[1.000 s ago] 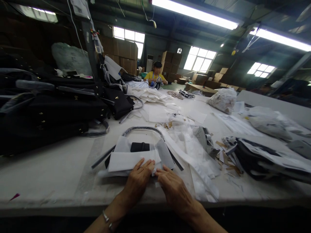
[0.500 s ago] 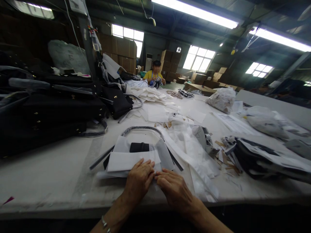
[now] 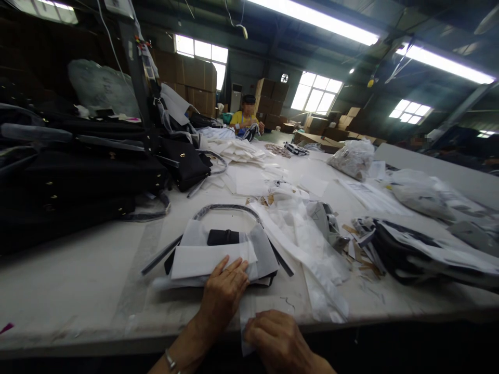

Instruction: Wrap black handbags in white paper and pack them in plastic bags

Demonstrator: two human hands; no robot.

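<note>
White laminate runs the length of the table (image 3: 78,280), which fills most of the room in front of me. A person (image 3: 246,117) in a yellow top works at its far end. The black bags (image 3: 78,176) come next in bulk, stacked high along the left side with nothing around them. On the right lies a wrapped bag (image 3: 421,254), dark under its paper and film. Between these, loose plastic (image 3: 307,244) trails toward the near edge.

The bag (image 3: 187,270) being worked on sits just ahead of the hands, near the edge. White paper (image 3: 212,259) already crosses its front, and grey sheets fold in from both sides. The handle (image 3: 226,209) arcs bare behind it, and a black tab (image 3: 223,237) shows above the paper. So I judge the covering partly done, the top and handle still open.

The left hand (image 3: 224,293) lies flat with its fingers spread, pressing the paper's lower edge and gripping nothing. The right hand (image 3: 273,337) is curled closed at the table's lip. It pinches a strip of clear film (image 3: 265,304) that lies just below the bag.

Printed sheets (image 3: 370,195) lie further up on the right (too small to read from here). I can make out no brand or label anywhere.
</note>
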